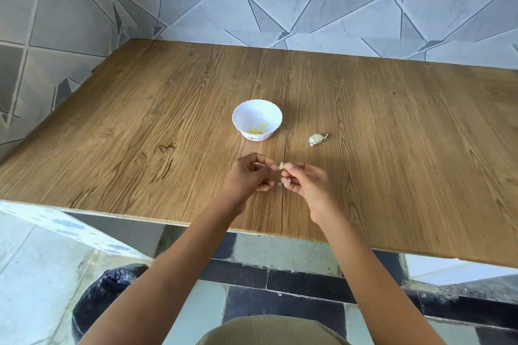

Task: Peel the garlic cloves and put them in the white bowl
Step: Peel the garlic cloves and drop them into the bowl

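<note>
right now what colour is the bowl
The bowl is white, with a pink print near its base; head view.

- Left hand (246, 175) and right hand (307, 182) pinch a garlic clove (283, 166) over the worktop (168, 120).
- White bowl (252, 113) holds yellowish peeled cloves (258, 129).
- Unpeeled clove (317, 139) lies to its right.

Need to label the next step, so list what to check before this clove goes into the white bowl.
1. Grip: garlic clove pinched between left hand and right hand, above the table: ok.
2. Peeling finished: cannot tell, clove too small.
3. Target: white bowl upright, just beyond the hands: ok.
4. Room in bowl: only a few yellowish pieces at the bottom: ok.
5. Next in line: remaining garlic piece lies on the table right of the bowl, apart from it: ok.
</note>
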